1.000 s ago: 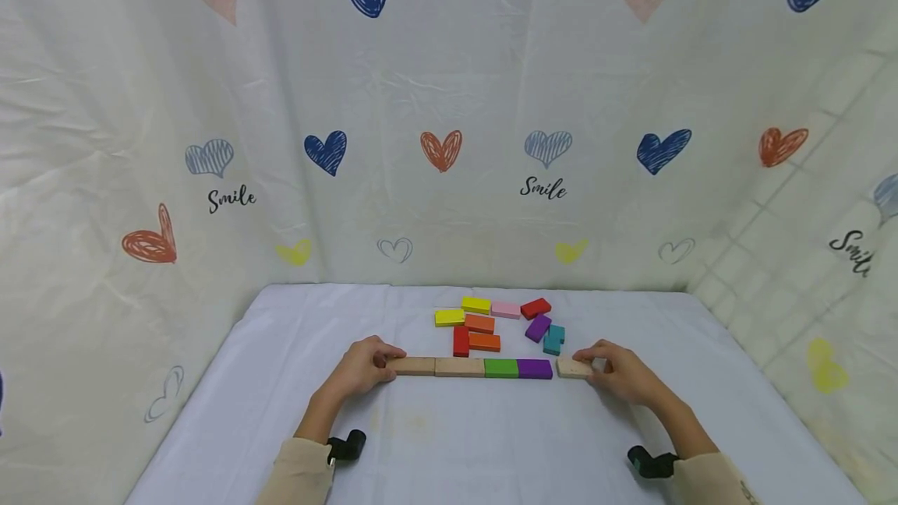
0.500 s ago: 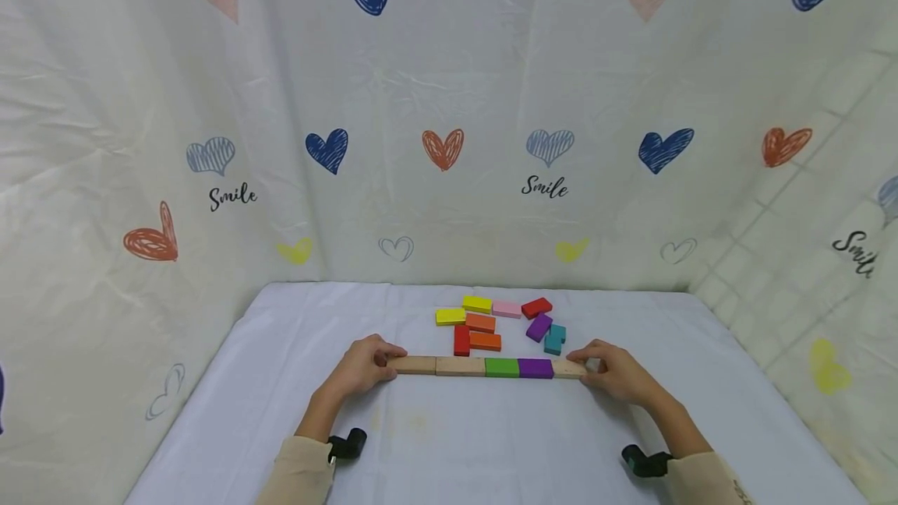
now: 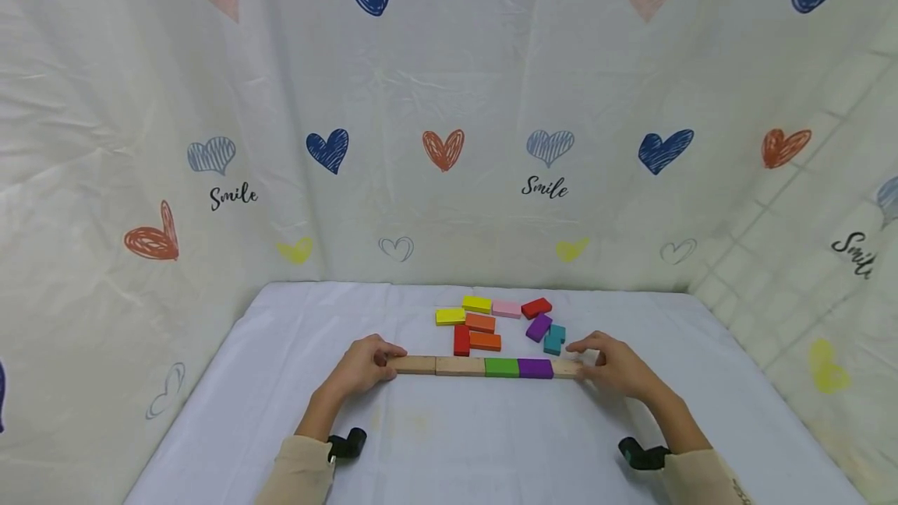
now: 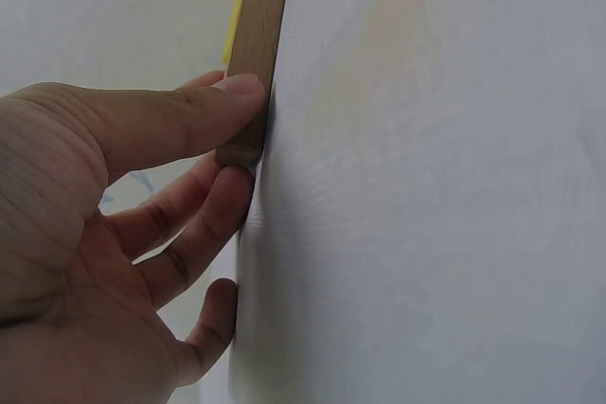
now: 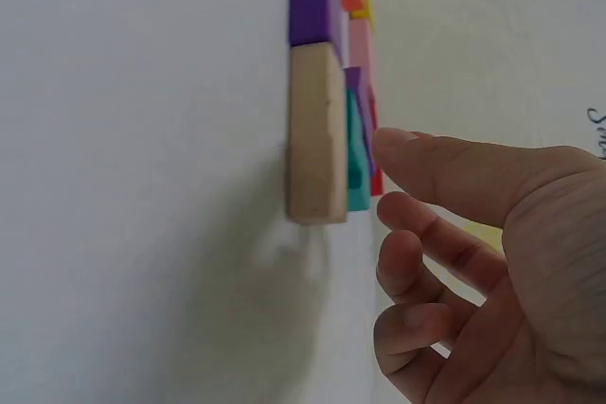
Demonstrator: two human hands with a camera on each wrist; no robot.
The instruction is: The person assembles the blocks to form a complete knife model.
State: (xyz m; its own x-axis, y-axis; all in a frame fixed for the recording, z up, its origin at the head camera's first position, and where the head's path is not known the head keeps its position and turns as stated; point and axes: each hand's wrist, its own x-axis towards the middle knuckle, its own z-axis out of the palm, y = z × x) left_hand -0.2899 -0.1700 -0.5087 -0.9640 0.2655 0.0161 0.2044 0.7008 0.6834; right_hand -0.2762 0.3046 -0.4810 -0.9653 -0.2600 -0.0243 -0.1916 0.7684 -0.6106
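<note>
A straight row of blocks lies on the white cloth: a plain wooden block (image 3: 415,365) at the left end, a second wooden block (image 3: 460,367), a green block (image 3: 501,368), a purple block (image 3: 535,369) and a shorter pale wooden block (image 3: 565,369) at the right end. My left hand (image 3: 366,365) pinches the row's left end, thumb on the near side and fingers on the far side and end. Just beyond the right end, my right hand (image 3: 616,366) holds nothing; its thumb and loosely bent fingers stand apart from the pale wooden block (image 5: 316,134) in the right wrist view.
Behind the row lie several loose blocks: yellow (image 3: 450,317), orange (image 3: 480,323), red (image 3: 461,340), pink (image 3: 506,309), purple (image 3: 539,327) and teal (image 3: 553,343). A white curtain (image 3: 484,209) printed with hearts hangs behind the table.
My right hand has slid the pale wooden block left against the purple block, closing the gap, then let go of it and lifted slightly. My left hand has stayed on the left end.
</note>
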